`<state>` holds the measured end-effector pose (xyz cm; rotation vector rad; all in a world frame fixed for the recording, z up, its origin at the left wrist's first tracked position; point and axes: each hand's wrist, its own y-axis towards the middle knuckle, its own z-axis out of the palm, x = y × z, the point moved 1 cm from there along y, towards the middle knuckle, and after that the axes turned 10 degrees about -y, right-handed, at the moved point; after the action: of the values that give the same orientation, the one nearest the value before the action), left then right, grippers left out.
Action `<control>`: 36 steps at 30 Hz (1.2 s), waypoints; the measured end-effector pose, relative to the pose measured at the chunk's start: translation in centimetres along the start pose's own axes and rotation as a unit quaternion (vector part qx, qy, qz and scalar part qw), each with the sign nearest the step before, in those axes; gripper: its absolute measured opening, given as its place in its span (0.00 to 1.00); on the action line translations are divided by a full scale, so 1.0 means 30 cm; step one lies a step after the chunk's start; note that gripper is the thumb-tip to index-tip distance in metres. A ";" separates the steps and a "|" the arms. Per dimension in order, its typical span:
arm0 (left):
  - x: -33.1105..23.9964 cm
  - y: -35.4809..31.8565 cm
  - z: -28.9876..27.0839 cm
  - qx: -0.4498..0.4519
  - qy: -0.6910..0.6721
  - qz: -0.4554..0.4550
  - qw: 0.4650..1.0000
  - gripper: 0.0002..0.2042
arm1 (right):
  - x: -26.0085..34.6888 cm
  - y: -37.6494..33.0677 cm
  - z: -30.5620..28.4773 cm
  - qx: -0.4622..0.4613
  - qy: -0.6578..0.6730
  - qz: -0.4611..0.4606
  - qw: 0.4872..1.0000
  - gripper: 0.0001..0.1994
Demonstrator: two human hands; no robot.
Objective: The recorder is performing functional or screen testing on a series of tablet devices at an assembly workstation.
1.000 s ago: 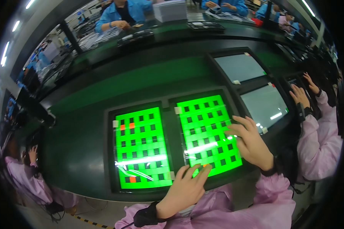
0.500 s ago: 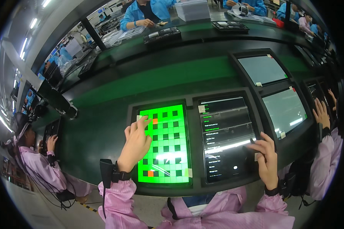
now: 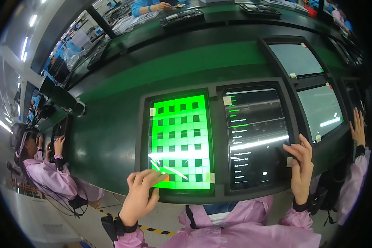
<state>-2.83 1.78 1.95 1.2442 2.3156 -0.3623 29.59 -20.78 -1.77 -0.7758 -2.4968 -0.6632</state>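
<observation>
A tablet (image 3: 181,124) with a bright green grid and black squares on its screen lies in a black tray. My left hand (image 3: 141,195) is at its lower left corner, the outstretched index finger touching the glass by an orange square; the fingers are apart and hold nothing. Right of it a second tablet (image 3: 252,165) shows a dark screen with a list of white and green lines. My right hand (image 3: 301,167) hovers at that tablet's right edge, fingers loosely bent and apart, nothing in them. It cannot be told whether a fingertip touches the screen.
Two pale-screened tablets (image 3: 295,60) sit in trays at the right. A co-worker's hand (image 3: 358,128) rests beyond them. At the left, another person in a pink sleeve (image 3: 49,173) works at a dark device. Black devices (image 3: 182,17) lie on the far green bench (image 3: 219,56).
My left hand has slid from the green screen's upper left to its lower left. The orange square near the top has gone. The tablets stand higher in view; my right hand stays beside the second tablet.
</observation>
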 end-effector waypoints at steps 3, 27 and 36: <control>0.028 -0.026 0.001 -0.062 -0.008 0.004 0.998 0.19 | 0.012 -0.012 0.005 -0.017 0.040 0.034 0.998 0.19; 0.158 0.267 -0.018 -0.181 -0.025 0.048 0.982 0.23 | 0.091 0.299 0.107 0.085 -0.022 -0.108 0.990 0.17; 0.187 0.301 -0.024 -0.225 -0.230 0.025 0.946 0.24 | 0.098 0.318 0.084 0.125 -0.091 -0.141 0.978 0.15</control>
<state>1.86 11.05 -0.44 0.8762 1.8254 -0.0803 32.57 -11.26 0.77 -0.4091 -2.8191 -0.3673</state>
